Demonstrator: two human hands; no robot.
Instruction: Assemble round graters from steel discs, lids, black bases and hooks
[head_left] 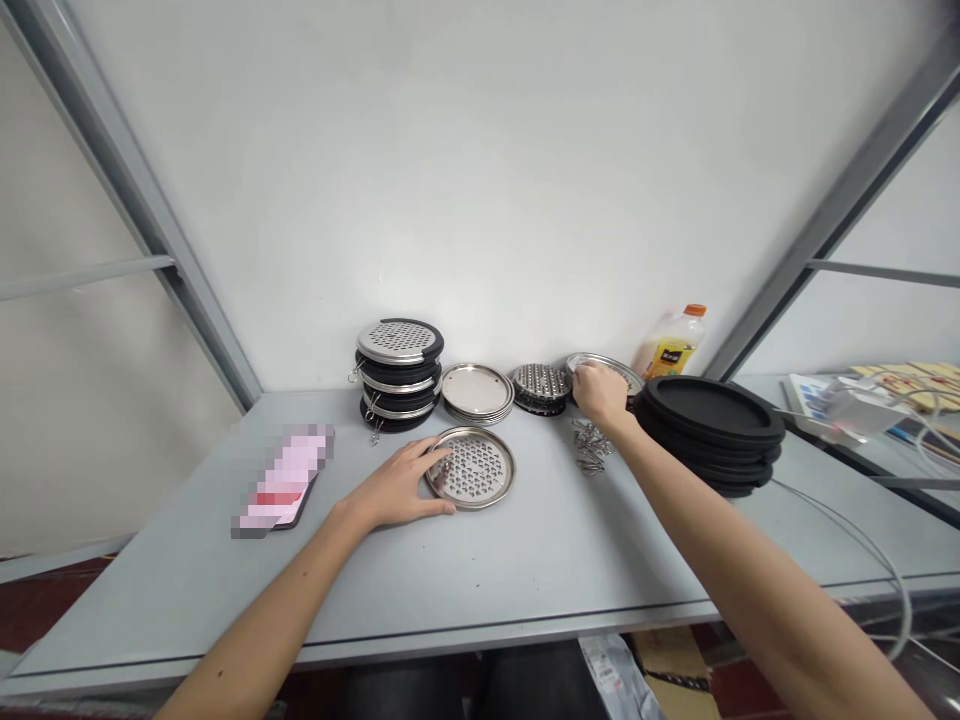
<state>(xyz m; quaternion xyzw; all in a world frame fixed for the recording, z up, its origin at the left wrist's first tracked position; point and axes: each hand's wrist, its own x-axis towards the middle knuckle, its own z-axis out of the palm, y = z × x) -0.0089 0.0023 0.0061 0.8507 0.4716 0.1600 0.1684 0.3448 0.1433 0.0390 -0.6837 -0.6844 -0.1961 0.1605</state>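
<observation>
A round metal disc with a pattern of holes (474, 468) lies near the middle of the table. My left hand (409, 485) rests at its left edge, fingers spread and touching the rim. Farther right, my right hand (600, 390) reaches to a shiny metal ring or tray (628, 375) by the wall, its fingers curled; what they hold, if anything, is hidden. Just below that hand lies a heap of small metal clips (591, 447). Plain metal plates (477, 390) and dark-based perforated discs (541, 385) are stacked behind the near disc.
At the back left stands a stack of black-rimmed discs with clips (400, 342). A phone (289, 478) lies on the left of the table (360, 590). Thick black discs (709, 430) are piled on the right, before a bottle (679, 345). A white cable (847, 520) hangs over the right side.
</observation>
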